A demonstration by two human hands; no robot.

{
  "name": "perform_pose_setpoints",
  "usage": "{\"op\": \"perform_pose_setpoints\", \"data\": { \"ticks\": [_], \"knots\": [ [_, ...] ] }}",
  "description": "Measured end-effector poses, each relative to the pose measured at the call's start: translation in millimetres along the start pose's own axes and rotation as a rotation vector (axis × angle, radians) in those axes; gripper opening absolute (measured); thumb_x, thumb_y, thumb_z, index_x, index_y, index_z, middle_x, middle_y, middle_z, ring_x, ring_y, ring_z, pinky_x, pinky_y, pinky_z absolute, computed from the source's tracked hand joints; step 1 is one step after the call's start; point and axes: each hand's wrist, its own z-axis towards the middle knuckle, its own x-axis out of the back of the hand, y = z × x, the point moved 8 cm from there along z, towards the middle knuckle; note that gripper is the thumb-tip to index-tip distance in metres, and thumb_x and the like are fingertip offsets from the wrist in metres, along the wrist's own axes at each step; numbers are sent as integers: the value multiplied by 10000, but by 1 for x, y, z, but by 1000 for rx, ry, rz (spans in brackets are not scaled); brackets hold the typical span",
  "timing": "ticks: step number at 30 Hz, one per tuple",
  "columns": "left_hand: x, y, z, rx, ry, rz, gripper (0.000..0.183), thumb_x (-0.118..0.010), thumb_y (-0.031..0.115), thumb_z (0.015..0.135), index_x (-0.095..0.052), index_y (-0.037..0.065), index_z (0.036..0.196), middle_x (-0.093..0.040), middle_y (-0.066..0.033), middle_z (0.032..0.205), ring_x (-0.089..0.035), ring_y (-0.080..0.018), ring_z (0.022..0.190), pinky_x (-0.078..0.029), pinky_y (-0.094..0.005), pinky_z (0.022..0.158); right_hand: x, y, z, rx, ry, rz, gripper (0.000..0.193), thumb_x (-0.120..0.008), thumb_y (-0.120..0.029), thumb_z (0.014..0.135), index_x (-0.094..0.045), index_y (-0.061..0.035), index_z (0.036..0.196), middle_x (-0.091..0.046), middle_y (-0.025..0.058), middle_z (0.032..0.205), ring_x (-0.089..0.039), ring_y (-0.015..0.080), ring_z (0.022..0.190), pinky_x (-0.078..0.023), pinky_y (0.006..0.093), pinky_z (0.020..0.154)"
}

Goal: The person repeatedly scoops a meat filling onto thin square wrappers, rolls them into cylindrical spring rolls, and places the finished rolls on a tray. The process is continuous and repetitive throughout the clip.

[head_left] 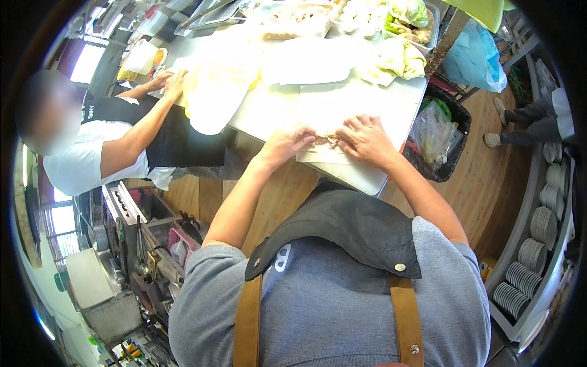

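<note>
A strip of brownish, shredded-looking filling (324,141) lies across a thin, pale wrapper sheet (324,156) near the table's front edge. My left hand (285,144) has its fingers curled over the left end of the filling. At the other end, my right hand (369,140) presses bent fingers onto it. Only the middle of the filling shows between my hands. Farther back on the white table (275,116) rests a white, flat sheet or stack (312,61), washed out by glare. Pale green cabbage leaves (394,64) are to its right.
A co-worker (116,134) stands at the table's left side, hands by a yellow-edged white sheet (214,85). Food containers (293,15) line the back. A lined black bin (437,137) stands right of the table. Plates (520,281) fill a right-hand rack; another person's legs (529,125) show nearby.
</note>
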Motion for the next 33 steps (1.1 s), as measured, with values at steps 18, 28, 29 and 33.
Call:
{"op": "perform_pose_setpoints", "data": {
  "ticks": [18, 28, 29, 33],
  "knots": [
    [-18, 28, 11, -337, 29, 91, 276, -778, 321, 886, -761, 135, 1089, -707, -31, 1034, -701, -229, 865, -572, -345, 760, 0, 2, -2, 10, 68, -24, 310, -606, -431, 962, -640, -185, 1148, -606, 56, 1200, -545, 262, 1162, -376, 460, 986],
    [-11, 4, -3, -271, 18, 138, 289, -772, 307, 887, -759, 131, 1116, -696, -27, 1015, -702, -222, 837, -583, -348, 757, 1, -1, -1, 8, 46, -25, 306, -605, -427, 962, -649, -180, 1137, -611, 57, 1205, -543, 259, 1181, -372, 461, 1000],
    [-10, 7, -4, -293, 36, 147, 286, -774, 306, 884, -760, 132, 1112, -696, -26, 1006, -702, -219, 826, -584, -346, 751, 1, 0, -1, -1, 41, -29, 304, -604, -424, 963, -649, -179, 1137, -611, 58, 1206, -543, 259, 1184, -371, 461, 1001],
    [0, 3, -14, -207, 175, 121, 254, -792, 270, 885, -765, 125, 1092, -696, -43, 1014, -696, -209, 850, -583, -332, 768, 3, -1, -3, 35, 113, -30, 282, -579, -413, 969, -626, -176, 1114, -590, 65, 1155, -558, 258, 1145, -409, 463, 966]
  ]
}}
